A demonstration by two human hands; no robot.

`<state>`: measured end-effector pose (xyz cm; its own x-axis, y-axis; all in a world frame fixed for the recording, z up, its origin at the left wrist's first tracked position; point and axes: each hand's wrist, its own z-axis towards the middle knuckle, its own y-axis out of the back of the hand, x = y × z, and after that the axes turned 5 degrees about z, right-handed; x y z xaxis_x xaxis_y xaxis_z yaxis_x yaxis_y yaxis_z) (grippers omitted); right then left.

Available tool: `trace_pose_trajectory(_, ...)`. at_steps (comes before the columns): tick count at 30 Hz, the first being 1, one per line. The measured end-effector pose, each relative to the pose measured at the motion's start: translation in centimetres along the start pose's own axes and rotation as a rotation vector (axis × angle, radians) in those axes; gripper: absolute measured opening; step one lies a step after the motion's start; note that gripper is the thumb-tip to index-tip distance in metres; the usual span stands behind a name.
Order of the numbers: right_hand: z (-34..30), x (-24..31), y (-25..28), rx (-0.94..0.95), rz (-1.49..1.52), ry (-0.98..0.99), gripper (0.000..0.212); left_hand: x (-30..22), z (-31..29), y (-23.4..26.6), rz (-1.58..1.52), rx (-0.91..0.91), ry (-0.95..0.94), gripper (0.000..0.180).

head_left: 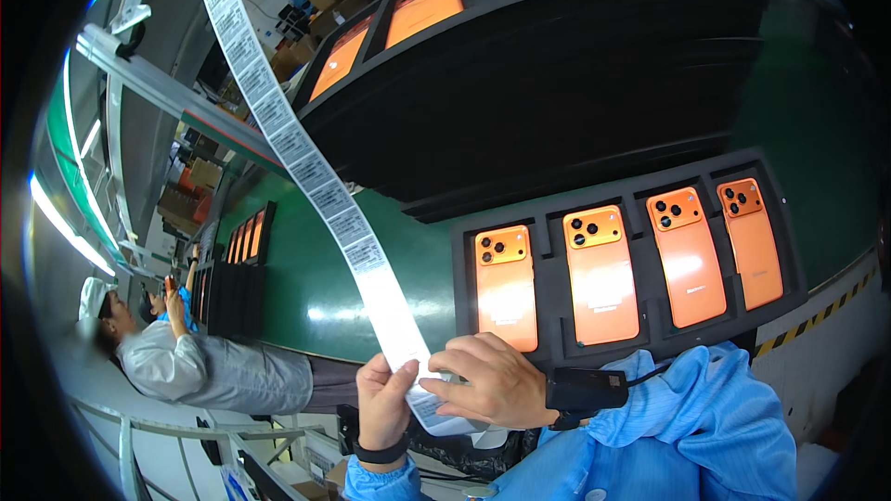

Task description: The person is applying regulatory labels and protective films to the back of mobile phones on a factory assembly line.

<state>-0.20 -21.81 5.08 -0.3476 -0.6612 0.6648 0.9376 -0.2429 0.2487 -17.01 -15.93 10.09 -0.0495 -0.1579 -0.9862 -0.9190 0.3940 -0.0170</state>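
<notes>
Left hand (383,405) pinched white label strip (295,147), which ran toward eleven o'clock; right hand (494,382) touched strip, couldn't tell whether clamped; orange phones (603,289) lay in black tray (550,301), two o'clock.

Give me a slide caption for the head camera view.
Left hand and right hand hold a long label strip beside a black tray of four orange phones.
</notes>
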Motion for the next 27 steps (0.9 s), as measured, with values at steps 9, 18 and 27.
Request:
trace_pose_trajectory(9, -0.5, 0.9, 2.0, -0.034, -0.190, 0.155, 0.023, 1.2, -1.6, -2.2, -0.119, 0.046, -0.011, 0.018)
trace_pose_trajectory(18, -1.3, 1.4, 3.2, -0.060, -0.241, 0.334, 0.022, 1.2, -1.9, -4.0, -0.109, 0.053, 0.009, 0.018)
trace_pose_trajectory(27, -1.7, 1.1, 4.1, -0.072, -0.162, 0.191, 0.019, 1.8, -1.3, -4.3, -0.083, 0.023, -0.020, 0.016)
